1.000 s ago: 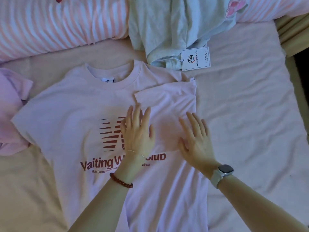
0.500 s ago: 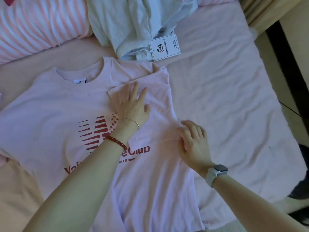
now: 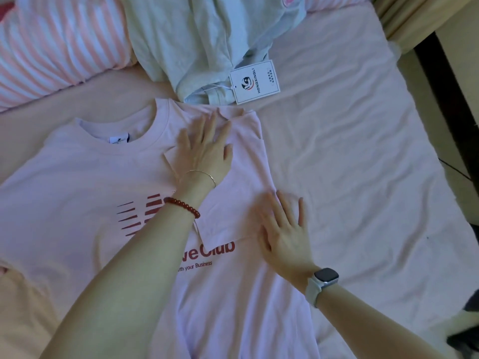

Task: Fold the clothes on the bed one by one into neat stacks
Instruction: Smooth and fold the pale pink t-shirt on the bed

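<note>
A pale pink T-shirt with dark red print lies face up on the bed, its right sleeve folded in over the chest. My left hand presses flat on the folded sleeve near the shoulder, fingers straight. My right hand lies flat on the shirt's right edge, just below the sleeve, fingers spread. A light grey-green garment with a white hang tag lies bunched above the T-shirt's collar.
A pink and white striped pillow or duvet lies along the far left. The pink sheet spreads to the right of the shirt. The bed's edge and a dark gap run down the far right.
My left hand has slid up the folded sleeve towards the shoulder. My right hand has opened flat at the shirt's right edge. The view has shifted.
</note>
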Demonstrator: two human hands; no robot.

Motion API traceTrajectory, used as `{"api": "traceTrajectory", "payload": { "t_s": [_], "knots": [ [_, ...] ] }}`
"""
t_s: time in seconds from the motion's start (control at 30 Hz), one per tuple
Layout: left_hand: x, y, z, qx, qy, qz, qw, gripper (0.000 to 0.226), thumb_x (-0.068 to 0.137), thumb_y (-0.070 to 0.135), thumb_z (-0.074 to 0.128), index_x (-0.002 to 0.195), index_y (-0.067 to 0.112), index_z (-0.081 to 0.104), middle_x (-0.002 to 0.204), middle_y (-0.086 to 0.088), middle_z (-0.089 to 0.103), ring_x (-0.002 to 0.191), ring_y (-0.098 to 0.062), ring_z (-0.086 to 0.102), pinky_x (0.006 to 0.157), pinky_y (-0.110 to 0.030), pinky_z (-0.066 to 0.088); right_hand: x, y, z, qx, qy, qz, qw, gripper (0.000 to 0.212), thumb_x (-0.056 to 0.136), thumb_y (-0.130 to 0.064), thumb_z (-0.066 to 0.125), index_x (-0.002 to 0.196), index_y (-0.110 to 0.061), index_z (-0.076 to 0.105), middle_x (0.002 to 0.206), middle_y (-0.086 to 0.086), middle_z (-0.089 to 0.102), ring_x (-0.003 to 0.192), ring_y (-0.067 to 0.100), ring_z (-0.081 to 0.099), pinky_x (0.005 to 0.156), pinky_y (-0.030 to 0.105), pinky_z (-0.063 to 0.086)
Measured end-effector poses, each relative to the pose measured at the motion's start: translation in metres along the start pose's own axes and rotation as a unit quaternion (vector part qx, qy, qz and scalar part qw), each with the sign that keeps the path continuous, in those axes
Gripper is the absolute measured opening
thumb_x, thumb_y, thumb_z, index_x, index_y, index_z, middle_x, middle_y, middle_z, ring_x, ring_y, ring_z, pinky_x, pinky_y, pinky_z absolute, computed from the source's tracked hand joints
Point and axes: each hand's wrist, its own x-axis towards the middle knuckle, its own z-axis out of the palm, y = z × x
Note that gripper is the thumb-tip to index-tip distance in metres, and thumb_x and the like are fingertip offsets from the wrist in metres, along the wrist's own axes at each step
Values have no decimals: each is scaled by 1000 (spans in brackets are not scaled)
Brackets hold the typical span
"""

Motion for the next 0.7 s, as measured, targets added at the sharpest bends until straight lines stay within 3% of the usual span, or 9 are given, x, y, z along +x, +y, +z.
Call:
{"api": "traceTrajectory", "payload": {
  "t_s": [0.1,0.23,0.37,0.47,0.57,0.7],
  "knots": [
    [-30,-13,-5,-37,6,-49,998,53,95,28,38,147,26,24,158,1,6,145,-21,2,110,-59,1,33,-15,-7,-5,-5,-1,1000,47,82,-15,44,126,-4,56,138,20,47,129,40,42,102,64,24],
    [-19,-11,-17,-45,26,11,999,53,96,24,39,147,21,26,156,2,15,145,-18,6,113,-51,4,65,-13,-4,-17,-79,10,997,55,88,-11,52,141,-3,36,150,16,27,140,34,22,114,55,15],
    [44,19,-31,-88,81,50,992,40,93,30,48,131,18,51,136,-1,47,129,-20,35,101,-35,26,59,-1,7,-51,-40,-10,998,52,78,-7,69,127,2,54,136,18,50,125,36,47,99,57,37],
    [74,31,-25,-62,31,72,995,32,89,40,53,114,24,63,124,2,52,120,-22,38,93,-35,27,58,3,15,-55,-13,-24,998,43,88,-14,50,129,0,54,137,16,49,127,33,47,100,55,38],
    [85,34,-18,-33,26,80,996,22,89,38,52,88,23,68,108,0,58,112,-23,40,86,-35,23,57,7,19,-44,-20,-13,999,50,90,-23,35,132,-4,51,141,13,46,131,29,42,105,53,33],
    [86,34,-10,-11,92,37,995,27,91,41,49,98,25,69,106,3,61,110,-22,42,83,-34,16,39,9,27,-41,-30,10,999,54,88,-29,34,134,-5,49,142,12,44,132,30,41,110,48,30]
  ]
}}
